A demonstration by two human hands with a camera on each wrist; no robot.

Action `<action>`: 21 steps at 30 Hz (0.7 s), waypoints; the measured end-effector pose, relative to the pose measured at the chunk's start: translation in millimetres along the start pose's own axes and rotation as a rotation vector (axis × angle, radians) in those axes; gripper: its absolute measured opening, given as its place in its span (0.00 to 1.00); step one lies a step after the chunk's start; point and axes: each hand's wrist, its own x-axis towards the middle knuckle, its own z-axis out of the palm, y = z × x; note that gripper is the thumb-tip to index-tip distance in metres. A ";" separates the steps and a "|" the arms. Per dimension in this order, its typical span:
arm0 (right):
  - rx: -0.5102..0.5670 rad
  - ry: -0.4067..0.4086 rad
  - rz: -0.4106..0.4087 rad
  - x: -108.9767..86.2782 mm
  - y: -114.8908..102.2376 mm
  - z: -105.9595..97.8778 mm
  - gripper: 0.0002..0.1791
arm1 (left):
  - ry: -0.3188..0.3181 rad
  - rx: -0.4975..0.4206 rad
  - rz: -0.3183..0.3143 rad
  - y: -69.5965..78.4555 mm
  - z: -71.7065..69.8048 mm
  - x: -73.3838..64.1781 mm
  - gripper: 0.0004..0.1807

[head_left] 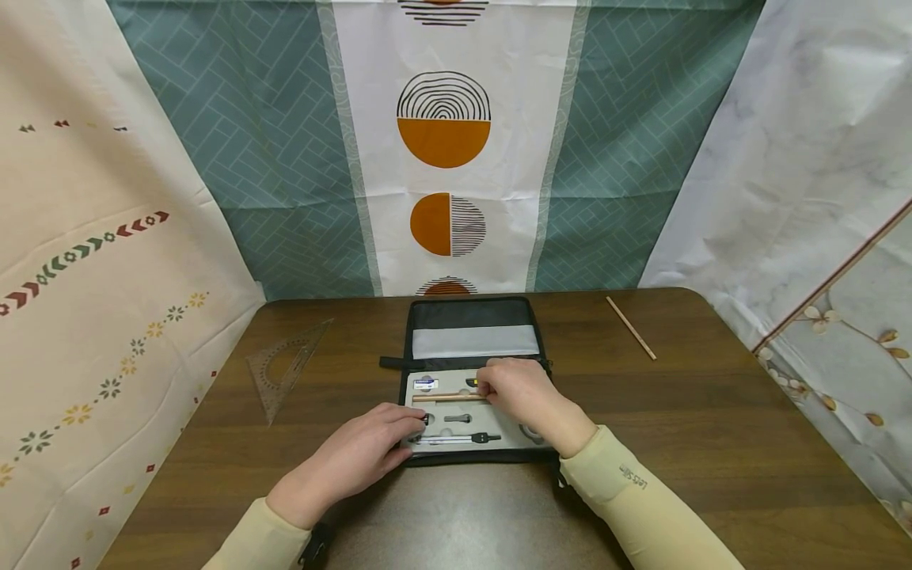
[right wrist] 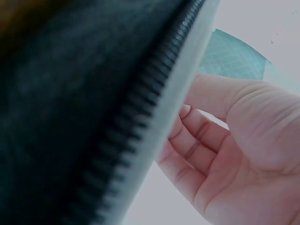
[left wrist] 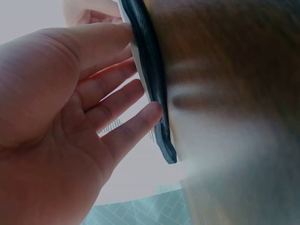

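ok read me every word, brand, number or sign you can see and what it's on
"Let's Slim": right sleeve, apparently, as the print is small
Label on the blue-and-white eraser in the geometry-set case: too small to read
Scale on the clear set square: too faint to read
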 end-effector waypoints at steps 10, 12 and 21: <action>-0.012 -0.012 0.002 -2.0 -1.5 -6.6 0.09 | 0.003 -0.002 0.002 -0.6 1.3 -1.0 0.19; -0.012 0.002 -0.002 -3.7 -0.4 -9.8 0.08 | 0.004 -0.004 0.003 -0.6 1.3 -1.5 0.19; -0.058 0.103 0.004 -16.0 23.5 -25.8 0.16 | 0.026 0.002 0.034 -2.4 -0.3 -2.8 0.19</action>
